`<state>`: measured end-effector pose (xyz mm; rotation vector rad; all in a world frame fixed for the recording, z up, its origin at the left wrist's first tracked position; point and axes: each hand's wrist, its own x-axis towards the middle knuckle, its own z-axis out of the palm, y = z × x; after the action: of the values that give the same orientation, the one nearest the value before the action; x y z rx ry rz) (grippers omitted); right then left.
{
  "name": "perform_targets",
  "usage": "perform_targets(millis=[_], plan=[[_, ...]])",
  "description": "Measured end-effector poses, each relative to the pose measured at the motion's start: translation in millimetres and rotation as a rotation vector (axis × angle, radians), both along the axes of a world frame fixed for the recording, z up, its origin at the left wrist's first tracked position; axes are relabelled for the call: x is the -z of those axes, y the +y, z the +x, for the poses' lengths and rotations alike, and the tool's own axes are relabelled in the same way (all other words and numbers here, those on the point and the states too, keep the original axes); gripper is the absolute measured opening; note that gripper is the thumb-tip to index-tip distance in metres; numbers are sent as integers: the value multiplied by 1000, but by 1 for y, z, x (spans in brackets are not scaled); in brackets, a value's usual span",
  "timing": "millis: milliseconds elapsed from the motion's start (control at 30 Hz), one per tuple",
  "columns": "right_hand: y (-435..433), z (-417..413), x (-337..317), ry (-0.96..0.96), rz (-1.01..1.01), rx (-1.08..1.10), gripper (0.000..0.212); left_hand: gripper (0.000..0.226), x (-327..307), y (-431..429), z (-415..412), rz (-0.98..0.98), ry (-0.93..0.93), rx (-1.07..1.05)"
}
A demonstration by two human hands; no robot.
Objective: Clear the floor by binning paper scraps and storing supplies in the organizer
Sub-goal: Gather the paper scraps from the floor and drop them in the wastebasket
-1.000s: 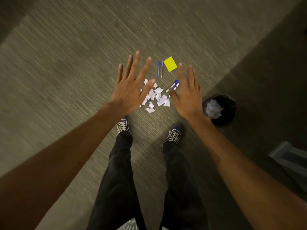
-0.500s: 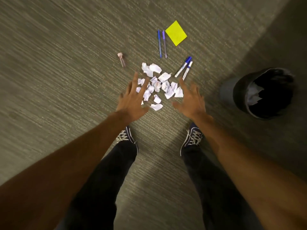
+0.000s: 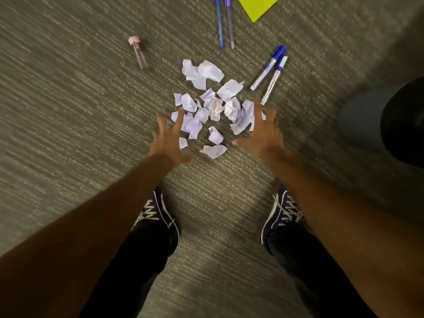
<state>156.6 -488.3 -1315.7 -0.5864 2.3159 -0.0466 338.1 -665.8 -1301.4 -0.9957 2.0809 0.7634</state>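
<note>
A pile of several white crumpled paper scraps [image 3: 212, 106] lies on the carpet ahead of my feet. My left hand [image 3: 168, 140] reaches down at the pile's left side, fingers spread, holding nothing. My right hand [image 3: 261, 131] is at the pile's right side, also spread and empty, its fingertips over the outer scraps. Two blue-capped markers [image 3: 269, 72] lie just beyond my right hand. Two thin pens [image 3: 224, 24] and a yellow sticky-note pad [image 3: 257, 5] lie farther off at the top edge. A small clear tube with a pink cap [image 3: 138, 51] lies to the left.
A dark round waste bin [image 3: 390, 125] stands at the right edge, partly cut off. My two dark shoes [image 3: 158, 212] are planted on the carpet behind the pile. The organizer is out of view.
The view has dropped closer to the floor. Both hands have moved down and forward to either side of the scrap pile; the bin has slid toward the right edge.
</note>
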Motion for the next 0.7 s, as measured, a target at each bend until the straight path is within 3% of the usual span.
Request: perform_targets(millis=[267,433,700], plan=[[-27,9,17,38,-18,-69,125,126,15,-2,-16,-39,54,-30],[-32,9,18,102,-66,-89,87,111,23,2,-20,-47,121,-40],[-30,0,12,107,-117,-129,44,57,23,7,-29,-126,200,-79]])
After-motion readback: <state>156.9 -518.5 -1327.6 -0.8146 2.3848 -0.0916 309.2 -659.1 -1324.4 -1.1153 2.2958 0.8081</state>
